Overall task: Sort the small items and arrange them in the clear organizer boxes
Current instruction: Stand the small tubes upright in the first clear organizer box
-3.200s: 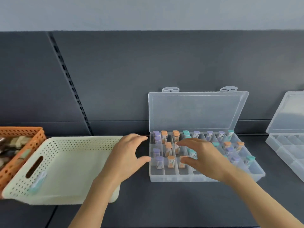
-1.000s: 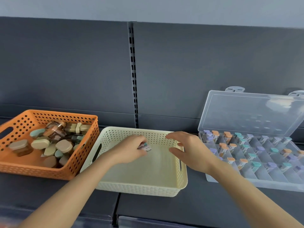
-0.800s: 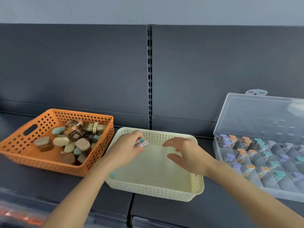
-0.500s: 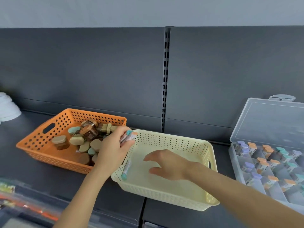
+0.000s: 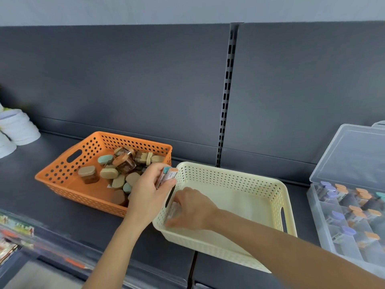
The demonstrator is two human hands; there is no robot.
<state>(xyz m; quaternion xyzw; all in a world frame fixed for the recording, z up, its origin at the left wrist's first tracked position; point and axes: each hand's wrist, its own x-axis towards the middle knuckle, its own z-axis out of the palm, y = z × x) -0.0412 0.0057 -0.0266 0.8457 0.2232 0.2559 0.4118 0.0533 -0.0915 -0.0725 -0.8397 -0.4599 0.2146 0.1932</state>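
Observation:
My left hand (image 5: 149,191) holds two small vials (image 5: 167,176), one teal-capped and one orange-capped, above the left rim of the cream basket (image 5: 270,184). My right hand (image 5: 191,208) reaches into the basket's near-left corner, fingers curled around another small vial (image 5: 173,209) lying there. The clear organizer box (image 5: 312,201) stands open at the right, its compartments holding several vials with purple, orange and teal caps.
An orange basket (image 5: 62,184) of small capped jars sits left of the cream one. White round containers (image 5: 16,128) stand at the far left. A dark back panel with a slotted upright (image 5: 226,90) rises behind. The shelf's front edge is near my arms.
The view swung left. My left hand lifted the vials over the basket's left rim. My right hand moved down into the near-left corner and closed on the vial lying there.

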